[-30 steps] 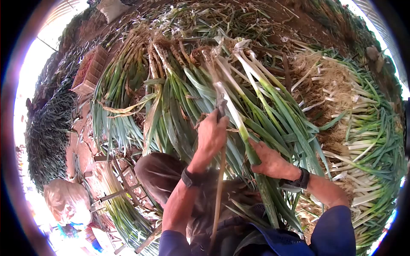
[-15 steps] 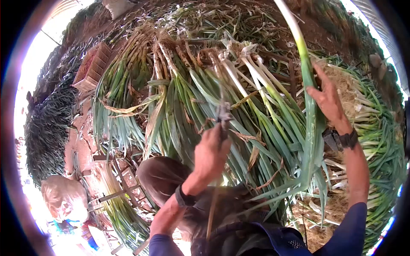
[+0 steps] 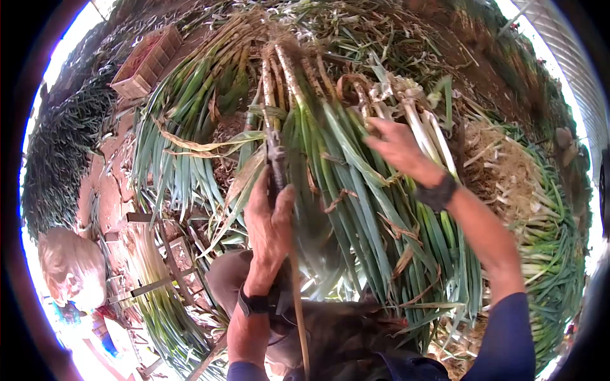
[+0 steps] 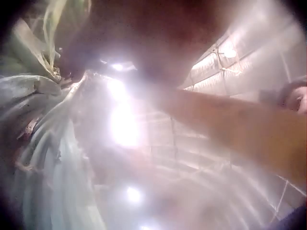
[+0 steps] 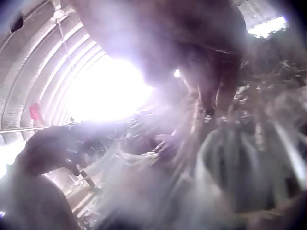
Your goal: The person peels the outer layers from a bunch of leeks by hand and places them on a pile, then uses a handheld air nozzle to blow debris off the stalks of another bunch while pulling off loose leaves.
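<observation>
My left hand grips a dark metal nozzle on a tan hose, held over the leek leaves left of centre. In the left wrist view, the hose crosses to the right from the blurred hand. Farther right, my right hand reaches in among the leeks near their root ends. In the right wrist view its fingers point down at the stems; I cannot tell whether they hold one. Leeks with bare white stems lie just beyond that hand.
A long row of white-stemmed leeks runs down the right side beside loose roots. A crate stands back left. Another leek bundle rests on a frame at lower left, near a pale sack.
My right hand swung a cleaned leek out to the right, let it go and came back among the leeks. My left hand moved left with the nozzle. The head view shifted too.
</observation>
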`<control>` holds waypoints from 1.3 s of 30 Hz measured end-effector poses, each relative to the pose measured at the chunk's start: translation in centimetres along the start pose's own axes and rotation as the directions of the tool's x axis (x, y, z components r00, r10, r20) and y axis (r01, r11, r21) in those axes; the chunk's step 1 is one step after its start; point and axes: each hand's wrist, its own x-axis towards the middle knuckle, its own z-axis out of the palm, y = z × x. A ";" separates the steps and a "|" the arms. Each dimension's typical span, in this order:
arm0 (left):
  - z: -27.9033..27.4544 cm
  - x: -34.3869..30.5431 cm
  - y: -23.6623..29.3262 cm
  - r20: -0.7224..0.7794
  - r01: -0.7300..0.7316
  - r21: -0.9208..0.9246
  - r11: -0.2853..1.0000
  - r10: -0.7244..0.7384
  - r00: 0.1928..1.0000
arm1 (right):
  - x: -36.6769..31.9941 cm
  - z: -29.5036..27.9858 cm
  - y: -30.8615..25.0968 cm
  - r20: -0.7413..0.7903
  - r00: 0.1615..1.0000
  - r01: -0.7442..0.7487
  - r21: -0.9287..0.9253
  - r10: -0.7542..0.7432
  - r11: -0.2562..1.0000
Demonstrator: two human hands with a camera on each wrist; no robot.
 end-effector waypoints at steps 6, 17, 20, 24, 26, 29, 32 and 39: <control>-0.9 -0.7 -1.4 0.034 0.102 -0.071 0.992 -0.100 0.994 | 10.7 13.5 -5.6 0.049 0.935 -0.341 -0.157 0.352 0.927; 0.5 -3.5 -0.7 0.264 0.173 -0.143 0.974 -0.131 0.956 | 6.6 8.2 -5.4 0.141 0.966 -0.191 -0.183 0.218 0.964; 1.4 -4.1 -0.3 0.354 0.193 -0.190 0.963 -0.116 0.928 | 4.0 7.2 -6.0 0.152 0.976 -0.106 -0.302 0.157 0.948; 2.7 -4.5 -0.1 0.349 0.126 -0.249 0.960 -0.033 0.936 | 2.2 6.1 -6.1 0.139 0.984 -0.051 -0.363 0.108 0.931; 2.3 -4.2 1.1 0.396 0.206 -0.281 0.937 -0.082 0.915 | 1.9 6.5 -4.6 0.131 0.986 -0.054 -0.364 0.108 0.930; 2.6 -3.7 1.6 0.440 0.294 -0.324 0.899 -0.131 0.888 | -0.2 4.8 -4.8 0.207 0.974 -0.022 -0.294 0.087 0.955; 3.2 -3.2 1.8 0.440 0.301 -0.340 0.891 -0.133 0.888 | -2.5 4.0 -3.9 0.249 0.961 -0.064 -0.228 0.122 0.972; 5.8 -1.8 2.2 0.291 0.137 -0.255 0.957 -0.059 0.955 | -10.7 1.6 -4.9 0.384 0.896 -0.285 0.112 0.223 0.952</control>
